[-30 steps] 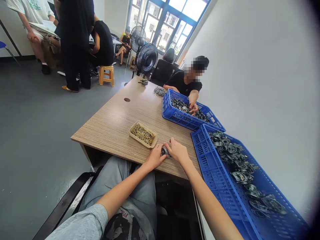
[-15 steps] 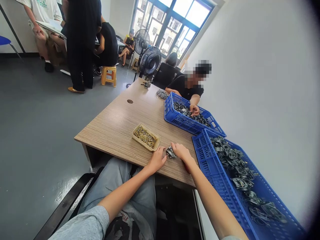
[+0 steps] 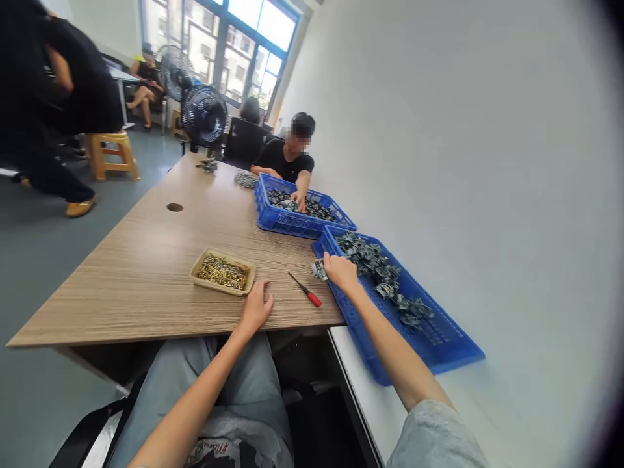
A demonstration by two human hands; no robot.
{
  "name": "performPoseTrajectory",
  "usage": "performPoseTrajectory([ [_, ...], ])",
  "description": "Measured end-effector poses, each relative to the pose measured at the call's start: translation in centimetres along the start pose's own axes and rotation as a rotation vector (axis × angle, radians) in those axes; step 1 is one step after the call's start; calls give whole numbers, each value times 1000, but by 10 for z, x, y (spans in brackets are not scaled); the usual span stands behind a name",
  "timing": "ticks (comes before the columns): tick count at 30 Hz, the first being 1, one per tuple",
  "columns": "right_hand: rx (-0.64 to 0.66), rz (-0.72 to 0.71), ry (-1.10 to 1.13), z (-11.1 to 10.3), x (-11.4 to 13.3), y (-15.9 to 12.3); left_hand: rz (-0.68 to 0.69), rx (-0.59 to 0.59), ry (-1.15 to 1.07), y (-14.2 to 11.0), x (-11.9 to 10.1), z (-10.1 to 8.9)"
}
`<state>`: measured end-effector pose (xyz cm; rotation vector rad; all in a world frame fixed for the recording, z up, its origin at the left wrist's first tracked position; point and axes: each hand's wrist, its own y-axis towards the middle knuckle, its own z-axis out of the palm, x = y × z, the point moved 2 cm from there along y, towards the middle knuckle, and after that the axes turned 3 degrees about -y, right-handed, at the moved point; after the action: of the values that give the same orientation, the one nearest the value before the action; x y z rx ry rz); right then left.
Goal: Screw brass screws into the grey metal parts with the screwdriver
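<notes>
My right hand (image 3: 342,272) is closed on a small silvery metal part (image 3: 319,269) at the near-left rim of a blue plastic crate (image 3: 363,344). Inside that crate lie many dark grey metal parts (image 3: 375,263). My left hand (image 3: 257,305) rests on the tabletop with its fingers apart and nothing in them. Just to its left is a cream plastic tub (image 3: 195,278) full of brass-coloured and grey screws (image 3: 221,272). Between my hands a screwdriver (image 3: 307,290) with a red handle lies on the wood-grain table (image 3: 146,292).
Across the table a person (image 3: 287,159) has a hand in a second blue crate (image 3: 277,224) of small parts. A clear bag of small pieces (image 3: 246,179) and another metal part (image 3: 208,165) lie farther back. A white wall (image 3: 439,162) runs along the right.
My right hand has carried the metal part rightward to the crate, away from my left hand, and the screwdriver now shows on the table. My view has swung to the right.
</notes>
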<state>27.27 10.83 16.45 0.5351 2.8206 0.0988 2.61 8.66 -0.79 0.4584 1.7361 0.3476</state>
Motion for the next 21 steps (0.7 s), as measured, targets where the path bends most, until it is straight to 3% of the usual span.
performPoseTrajectory([
  [3, -42, 155, 5, -25, -80, -7, 14, 16, 18, 2, -2, -1],
  [6, -65, 330, 2, -43, -172, -37, 18, 49, 38, 4, -5, -3],
  [9, -65, 543, -11, -47, -260, -88, 10, 93, 74, 7, -9, -3],
  [12, -29, 761, -19, -32, -327, -154, 13, 125, 106, 8, -10, -3],
  [16, 62, 973, -26, 6, -374, -249, 32, 145, 129, 10, -9, -3],
  [21, 158, 1072, -36, 53, -377, -345, 32, 170, 140, 12, -9, -3],
])
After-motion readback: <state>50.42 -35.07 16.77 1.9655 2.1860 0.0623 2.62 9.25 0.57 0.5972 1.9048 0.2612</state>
